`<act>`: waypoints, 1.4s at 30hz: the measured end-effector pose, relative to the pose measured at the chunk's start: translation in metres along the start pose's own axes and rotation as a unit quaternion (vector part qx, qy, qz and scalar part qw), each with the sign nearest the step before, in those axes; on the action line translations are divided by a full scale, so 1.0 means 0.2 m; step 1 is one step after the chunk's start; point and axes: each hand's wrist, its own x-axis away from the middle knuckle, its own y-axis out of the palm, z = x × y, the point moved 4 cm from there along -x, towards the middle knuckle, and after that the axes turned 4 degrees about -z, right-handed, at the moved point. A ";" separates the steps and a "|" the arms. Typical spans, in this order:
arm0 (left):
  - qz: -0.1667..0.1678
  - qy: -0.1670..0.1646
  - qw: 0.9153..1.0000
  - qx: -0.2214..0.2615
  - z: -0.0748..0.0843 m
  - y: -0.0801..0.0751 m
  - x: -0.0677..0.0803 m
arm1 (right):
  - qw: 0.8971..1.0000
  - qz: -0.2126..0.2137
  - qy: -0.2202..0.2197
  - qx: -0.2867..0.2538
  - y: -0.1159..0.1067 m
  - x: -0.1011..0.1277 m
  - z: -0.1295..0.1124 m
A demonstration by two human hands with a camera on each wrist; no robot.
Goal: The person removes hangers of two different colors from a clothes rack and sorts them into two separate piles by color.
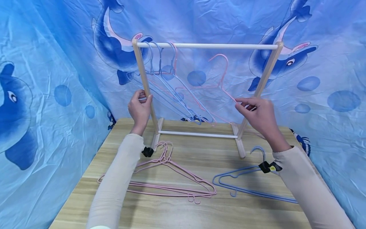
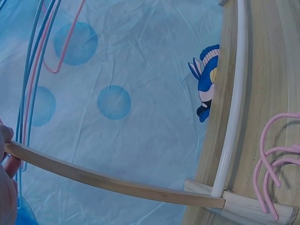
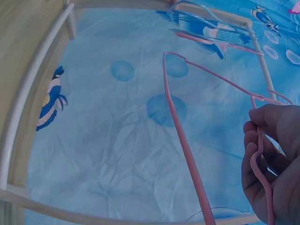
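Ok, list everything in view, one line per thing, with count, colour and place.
Wooden rack with white rods: one, pale wood, back of table.
Thin wire hangers on the rod: several, blue and pink, left end; exact count unclear.
Pink wire hanger in hand: one, below the rod, not hooked.
Pink wire hangers on table: a few, left-centre.
Blue wire hanger on table: at least one, right.
Wooden table: one, light brown.
Dolphin-print cloth: blue, backdrop.
Left hand: grips rack's left post.
Right hand: pinches pink hanger.

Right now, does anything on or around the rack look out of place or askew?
Yes: the pink hanger pinched by the right hand sits tilted, its hook below the top rail rather than over it. The left hand grips the rack's left post. Nothing looks damaged.
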 end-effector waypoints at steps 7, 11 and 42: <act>0.001 0.001 1.000 0.005 0.00 0.00 0.00 | 1.000 -0.011 -0.009 0.013 0.02 0.06 0.06; 0.001 0.003 1.000 0.003 0.00 0.00 0.00 | 1.000 -0.017 -0.005 0.018 0.03 0.10 0.09; -0.006 0.006 1.000 0.004 0.00 0.00 0.01 | 0.987 -0.120 0.035 -0.098 0.50 0.43 0.27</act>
